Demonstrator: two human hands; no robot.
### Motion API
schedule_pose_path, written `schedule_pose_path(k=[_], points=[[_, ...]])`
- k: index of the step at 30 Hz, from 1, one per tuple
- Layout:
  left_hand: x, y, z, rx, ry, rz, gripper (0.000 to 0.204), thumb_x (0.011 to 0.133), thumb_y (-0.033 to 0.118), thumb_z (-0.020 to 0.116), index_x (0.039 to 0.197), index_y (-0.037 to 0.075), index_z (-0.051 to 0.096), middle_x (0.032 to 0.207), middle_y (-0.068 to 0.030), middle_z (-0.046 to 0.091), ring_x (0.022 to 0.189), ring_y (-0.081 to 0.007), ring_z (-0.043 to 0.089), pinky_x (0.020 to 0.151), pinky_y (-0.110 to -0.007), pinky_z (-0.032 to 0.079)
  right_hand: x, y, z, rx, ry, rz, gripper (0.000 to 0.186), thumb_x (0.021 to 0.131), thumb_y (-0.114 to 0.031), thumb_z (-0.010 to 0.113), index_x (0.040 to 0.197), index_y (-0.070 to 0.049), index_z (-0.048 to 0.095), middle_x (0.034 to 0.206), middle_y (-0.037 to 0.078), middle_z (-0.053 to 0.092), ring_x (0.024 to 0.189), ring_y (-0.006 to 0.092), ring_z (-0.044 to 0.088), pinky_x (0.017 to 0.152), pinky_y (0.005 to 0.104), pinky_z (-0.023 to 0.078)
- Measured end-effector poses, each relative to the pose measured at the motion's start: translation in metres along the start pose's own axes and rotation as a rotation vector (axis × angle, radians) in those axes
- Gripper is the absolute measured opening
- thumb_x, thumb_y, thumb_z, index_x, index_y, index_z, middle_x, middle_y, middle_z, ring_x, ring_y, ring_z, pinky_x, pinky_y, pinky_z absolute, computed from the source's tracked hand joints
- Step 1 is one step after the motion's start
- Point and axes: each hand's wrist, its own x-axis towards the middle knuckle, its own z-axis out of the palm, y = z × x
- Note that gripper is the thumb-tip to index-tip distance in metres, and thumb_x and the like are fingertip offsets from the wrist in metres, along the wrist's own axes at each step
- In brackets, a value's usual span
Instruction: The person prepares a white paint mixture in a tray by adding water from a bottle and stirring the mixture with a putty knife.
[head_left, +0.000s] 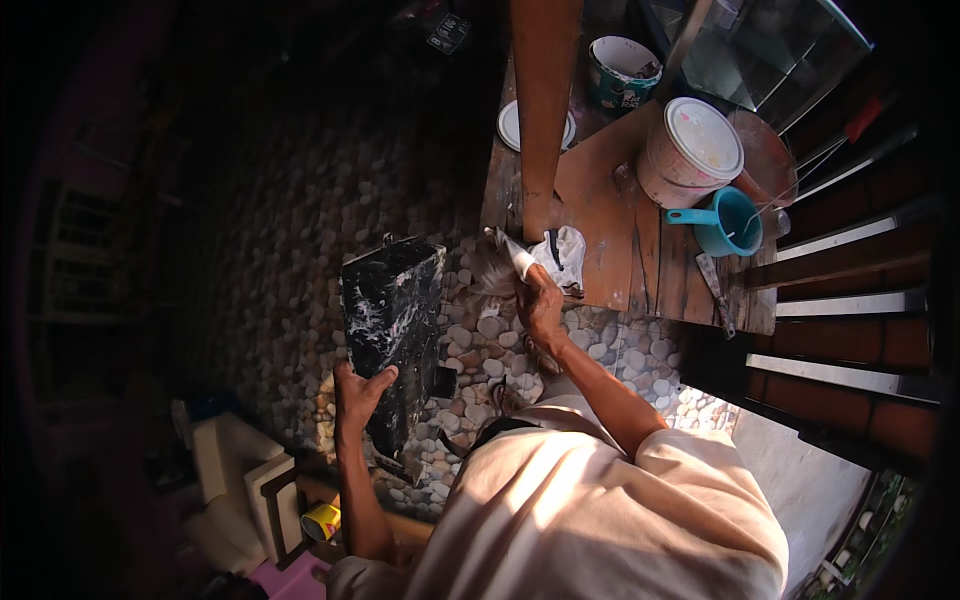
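Note:
A scuffed black box-like object (390, 310), streaked with white, is upright at the centre-left, with my left hand (362, 398) closed on its near left side. My right hand (540, 310) grips a pale, crumpled piece of cloth or plastic (515, 255), partly blurred, beside the bench edge. Just right of it, a white rag (565, 250) with a dark band lies on the wooden bench (620, 250). A putty knife (715, 295) lies near the bench's right end.
The bench holds a pale lidded bucket (690, 165), a teal dipper (730, 235), an open tub (625, 70) and a lid (508, 125), beside a wooden post (543, 80). Slatted railing (840, 370) runs right. Cream pieces (230, 475) and a yellow can (320, 520) stand lower left.

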Motion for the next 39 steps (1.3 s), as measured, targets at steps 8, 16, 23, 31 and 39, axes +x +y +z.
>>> schedule_pose_path(k=[8,16,23,31,39], points=[[-0.003,-0.004,-0.004,0.243,0.153,0.061,0.024,0.074,0.007,0.073,0.068,-0.002,0.052,0.062,-0.0006,0.051,0.061,-0.0068,0.043,0.053,-0.030,0.038,0.055,0.029,-0.142,0.088,0.448,0.175,0.026,0.085,0.004,0.052,0.109,-0.001,0.061,0.095,0.010,0.066,0.087,0.0200,0.062,0.073,0.0281,0.046],[-0.005,0.013,0.008,0.202,0.236,0.094,0.012,0.076,0.005,0.069,0.075,-0.001,0.059,0.071,-0.0031,0.063,0.062,-0.0093,0.054,0.059,-0.032,0.044,0.101,0.088,-0.167,-0.024,0.404,0.064,0.027,0.085,-0.002,0.055,0.111,-0.005,0.060,0.093,0.014,0.065,0.086,0.0286,0.063,0.076,0.0318,0.047],[0.012,-0.037,-0.027,0.393,0.211,0.066,0.050,0.074,0.037,0.074,0.086,-0.009,0.060,0.075,-0.0176,0.064,0.066,-0.0237,0.061,0.062,-0.037,0.046,0.017,0.102,-0.102,-0.251,0.364,0.259,0.037,0.085,-0.017,0.061,0.114,0.003,0.053,0.098,0.019,0.060,0.087,0.0286,0.060,0.079,0.0379,0.047],[0.092,-0.035,-0.070,0.596,-0.095,0.258,0.047,0.080,0.036,0.068,0.088,-0.007,0.054,0.078,-0.0280,0.055,0.077,-0.0446,0.055,0.065,-0.044,0.044,-0.081,0.036,-0.017,-0.176,0.110,0.347,0.015,0.084,-0.015,0.061,0.081,-0.001,0.060,0.065,0.012,0.060,0.054,0.0206,0.059,0.053,0.0305,0.046],[0.193,0.008,-0.093,0.640,-0.335,0.578,0.022,0.080,0.018,0.065,0.087,0.000,0.055,0.081,-0.0174,0.057,0.075,-0.0374,0.058,0.061,-0.043,0.044,-0.036,-0.011,0.077,-0.091,0.033,0.512,0.017,0.083,-0.018,0.063,0.081,-0.001,0.062,0.069,0.011,0.063,0.058,0.0197,0.061,0.055,0.0291,0.046]])
